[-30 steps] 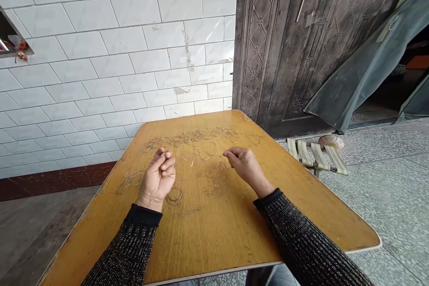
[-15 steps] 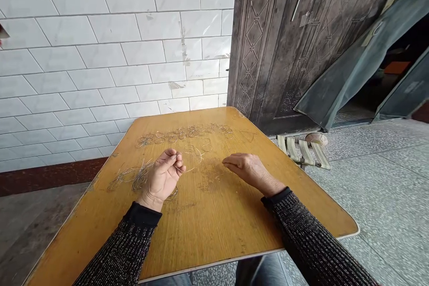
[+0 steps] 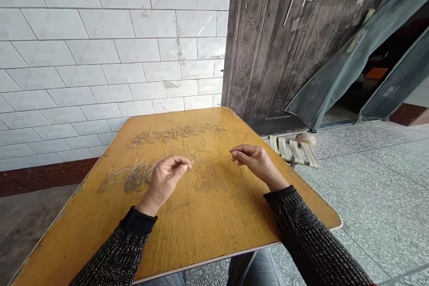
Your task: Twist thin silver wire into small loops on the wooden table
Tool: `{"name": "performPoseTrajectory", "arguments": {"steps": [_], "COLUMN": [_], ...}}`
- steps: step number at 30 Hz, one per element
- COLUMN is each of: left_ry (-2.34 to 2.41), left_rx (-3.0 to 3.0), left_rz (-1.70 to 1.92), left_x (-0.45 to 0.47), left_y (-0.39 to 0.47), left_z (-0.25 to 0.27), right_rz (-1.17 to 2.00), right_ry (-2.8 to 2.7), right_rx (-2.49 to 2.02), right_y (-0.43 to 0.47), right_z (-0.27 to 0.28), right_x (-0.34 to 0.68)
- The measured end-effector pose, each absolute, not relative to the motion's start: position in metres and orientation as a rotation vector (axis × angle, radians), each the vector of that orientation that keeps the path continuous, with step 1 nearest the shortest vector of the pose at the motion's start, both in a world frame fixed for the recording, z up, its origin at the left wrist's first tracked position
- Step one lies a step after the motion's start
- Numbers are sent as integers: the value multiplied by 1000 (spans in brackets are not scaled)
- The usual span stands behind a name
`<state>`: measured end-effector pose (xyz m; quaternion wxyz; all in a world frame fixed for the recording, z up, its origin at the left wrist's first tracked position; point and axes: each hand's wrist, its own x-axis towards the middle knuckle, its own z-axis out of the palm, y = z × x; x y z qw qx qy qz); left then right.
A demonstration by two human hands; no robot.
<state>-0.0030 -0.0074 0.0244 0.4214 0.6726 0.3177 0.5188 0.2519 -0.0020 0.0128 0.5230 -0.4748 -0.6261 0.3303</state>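
A thin wire loop is held between the thumb and fingertips of the right hand, which is raised over the right part of the table. The fingertips of the left hand are brought together in a narrow pinch; whether a wire is gripped there cannot be told. Beside the left hand, on its outer side, a tangled wire bundle is laid on the table. Farther back, a row of wire coils is spread across the tabletop, and a bent wire piece is placed between that row and the hands. Beyond the table's right edge, a strap-seated stool can be seen.
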Motion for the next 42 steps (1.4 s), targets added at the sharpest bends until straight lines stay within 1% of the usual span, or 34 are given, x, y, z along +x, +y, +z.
{"name": "performPoseTrajectory", "arguments": {"steps": [4,6,8,10,13,18,21,27,31,35,42], "left_ry": [869,829,841,935,1048,872,911,927,903,872,851], "left_rx": [2284,2436,2479,2401,2083,1648,1484,1327,1285,1250,1231], "left_rz": [1034,900,863,930,1024,889,944,1157,1259,1288,1273], "left_x": [5,8,11,18,37,76,84,75,72,72,71], "left_y": [-11,-13,-14,-13,-9,-1,-1,-6,-9,-9,-11], "left_z": [12,8,8,11,15,10,6,11,14,13,14], "right_rz": [871,908,955,1010,1088,1190,1201,1166,1129,1046,1063], "right_ry": [-1351,-1305,-1275,-1253,-1231,-1249,-1254,-1335,-1542,-1695,-1639], "right_rx": [-1080,-1053,-1021,-982,-918,-842,-852,-941,-901,-954,-948], "right_y": [-1,-1,-2,-2,-4,-7,-8,-10,-8,-9,-13], "right_z": [15,15,15,15,14,11,11,12,8,7,12], "right_x": [255,256,256,253,246,234,232,234,232,227,224]}}
